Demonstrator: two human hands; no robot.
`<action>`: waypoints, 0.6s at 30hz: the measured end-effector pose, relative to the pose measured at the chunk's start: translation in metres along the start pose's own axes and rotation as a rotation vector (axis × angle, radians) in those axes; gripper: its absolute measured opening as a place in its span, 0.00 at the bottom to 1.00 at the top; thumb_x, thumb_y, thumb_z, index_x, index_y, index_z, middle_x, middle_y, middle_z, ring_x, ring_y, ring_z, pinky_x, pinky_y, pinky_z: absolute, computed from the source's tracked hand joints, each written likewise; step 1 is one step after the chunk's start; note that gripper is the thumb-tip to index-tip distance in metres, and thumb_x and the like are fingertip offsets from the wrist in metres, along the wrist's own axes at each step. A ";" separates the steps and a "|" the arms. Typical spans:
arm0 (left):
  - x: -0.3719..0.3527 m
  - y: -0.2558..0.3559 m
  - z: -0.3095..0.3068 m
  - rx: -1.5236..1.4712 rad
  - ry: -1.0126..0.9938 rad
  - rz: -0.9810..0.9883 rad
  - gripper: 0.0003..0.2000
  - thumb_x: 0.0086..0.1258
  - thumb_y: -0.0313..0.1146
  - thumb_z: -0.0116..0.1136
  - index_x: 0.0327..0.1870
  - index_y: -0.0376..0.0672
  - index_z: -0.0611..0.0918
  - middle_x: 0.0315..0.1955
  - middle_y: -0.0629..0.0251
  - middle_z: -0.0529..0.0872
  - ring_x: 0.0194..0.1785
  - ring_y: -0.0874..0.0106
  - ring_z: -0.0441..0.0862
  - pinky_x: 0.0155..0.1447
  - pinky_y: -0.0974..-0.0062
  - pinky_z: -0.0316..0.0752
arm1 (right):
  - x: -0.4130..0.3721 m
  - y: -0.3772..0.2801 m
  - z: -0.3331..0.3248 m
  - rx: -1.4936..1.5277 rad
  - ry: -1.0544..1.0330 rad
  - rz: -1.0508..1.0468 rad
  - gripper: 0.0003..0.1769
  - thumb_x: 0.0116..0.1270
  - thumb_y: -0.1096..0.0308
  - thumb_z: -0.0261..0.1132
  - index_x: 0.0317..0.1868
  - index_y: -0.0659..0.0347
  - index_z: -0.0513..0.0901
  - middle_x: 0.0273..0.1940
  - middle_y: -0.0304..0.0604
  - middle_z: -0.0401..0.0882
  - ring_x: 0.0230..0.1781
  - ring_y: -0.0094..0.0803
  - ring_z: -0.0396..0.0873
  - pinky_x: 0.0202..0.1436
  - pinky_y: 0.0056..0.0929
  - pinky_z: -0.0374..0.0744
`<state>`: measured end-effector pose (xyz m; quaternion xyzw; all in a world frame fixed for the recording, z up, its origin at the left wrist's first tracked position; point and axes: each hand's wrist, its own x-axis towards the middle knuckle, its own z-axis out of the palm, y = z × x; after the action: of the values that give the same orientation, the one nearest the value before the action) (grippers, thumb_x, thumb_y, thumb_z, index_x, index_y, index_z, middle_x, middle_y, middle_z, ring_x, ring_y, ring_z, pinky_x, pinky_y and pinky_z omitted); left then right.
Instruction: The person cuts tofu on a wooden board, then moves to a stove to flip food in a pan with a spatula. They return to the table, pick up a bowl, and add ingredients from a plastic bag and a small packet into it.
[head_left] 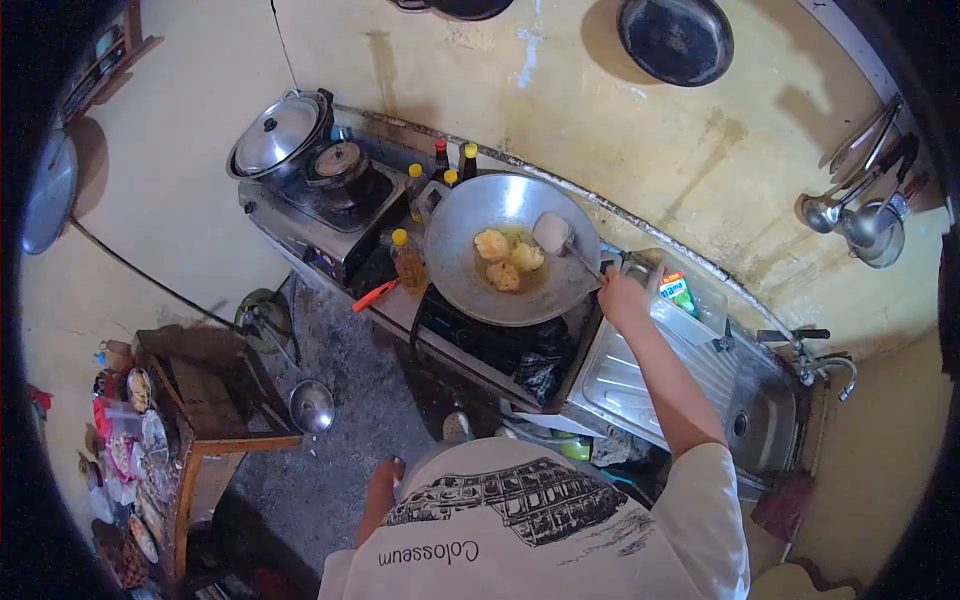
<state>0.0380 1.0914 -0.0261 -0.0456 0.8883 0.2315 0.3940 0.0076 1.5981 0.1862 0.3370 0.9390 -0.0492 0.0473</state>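
My right hand [622,296] is closed around the handle of a spatula [552,233], its broad blade tilted at the right inner wall of a large wok [462,290]. Beside the blade, several golden fried pieces [503,276] lie in shallow oil [535,283] at the bottom of the wok. Down by my side hangs my left hand [392,470], near the shirt and away from the stove, its fingers mostly hidden.
Bottles with yellow caps [408,262] stand left of the wok, near an orange-handled item [375,296]. Further left are a lidded pot [278,140] and a smaller pot [340,175]. A steel sink [768,430] lies right; a cluttered wooden table [245,441] stands lower left.
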 end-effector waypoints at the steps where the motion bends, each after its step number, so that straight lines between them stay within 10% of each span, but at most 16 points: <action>1: -0.006 0.010 -0.004 0.016 -0.002 -0.013 0.18 0.64 0.41 0.44 0.44 0.38 0.81 0.43 0.42 0.81 0.51 0.46 0.77 0.53 0.57 0.72 | 0.003 0.004 0.006 0.031 -0.001 -0.021 0.12 0.64 0.64 0.53 0.45 0.59 0.74 0.39 0.55 0.81 0.42 0.49 0.81 0.43 0.46 0.79; 18: 0.016 -0.018 0.015 0.035 -0.034 0.041 0.18 0.60 0.41 0.48 0.44 0.41 0.82 0.44 0.44 0.82 0.52 0.50 0.78 0.55 0.59 0.72 | 0.024 0.036 0.034 0.333 -0.113 -0.162 0.18 0.59 0.54 0.63 0.36 0.62 0.80 0.33 0.52 0.82 0.32 0.44 0.82 0.39 0.41 0.77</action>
<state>0.0418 1.0838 -0.0525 -0.0168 0.8861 0.2246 0.4050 0.0139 1.6363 0.1478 0.2604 0.9377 -0.2265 0.0395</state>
